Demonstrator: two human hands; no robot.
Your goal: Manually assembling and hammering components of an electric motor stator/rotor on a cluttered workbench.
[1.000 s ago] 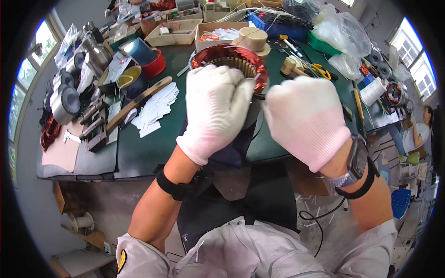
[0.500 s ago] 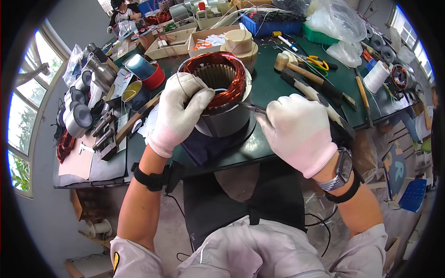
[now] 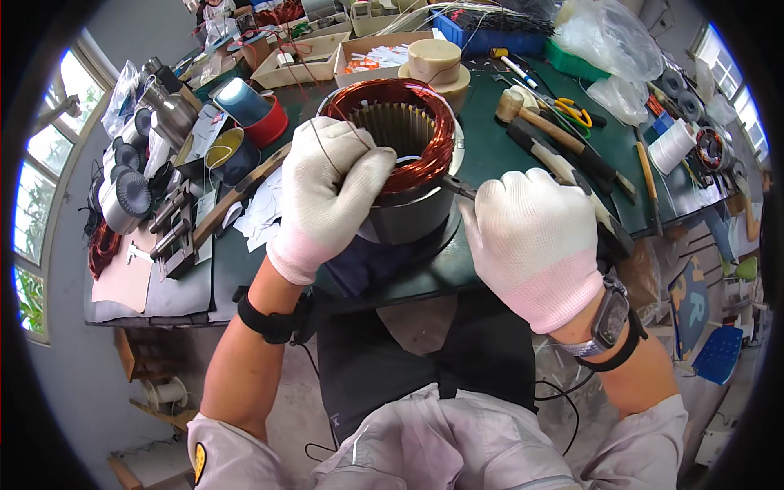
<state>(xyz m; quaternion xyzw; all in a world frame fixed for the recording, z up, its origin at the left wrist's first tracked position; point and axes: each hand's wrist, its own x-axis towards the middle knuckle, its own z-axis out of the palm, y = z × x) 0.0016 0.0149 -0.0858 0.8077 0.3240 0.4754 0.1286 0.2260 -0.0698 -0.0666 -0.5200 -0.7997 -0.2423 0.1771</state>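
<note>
Two white-gloved hands over one dark green bench (image 3: 482, 122). The left grip (image 3: 335, 184) is pinched together on at least one thin copper wire (image 3: 324, 149), which crosses its glove. The right grip (image 3: 531, 237) is clamped on one dark tool (image 3: 464, 189), its tip at the stator's near-right rim. One copper-wound stator (image 3: 408, 131) stands upright between the two grips, slightly beyond them. Left of and beyond the left grip: one blue cup (image 3: 242, 100), one red tub (image 3: 269, 126) and one yellow-lined can (image 3: 233, 159). Beyond the right grip: one blue bin (image 3: 498, 41), one green bin (image 3: 576, 64); farther right, one white spool (image 3: 673, 147).
</note>
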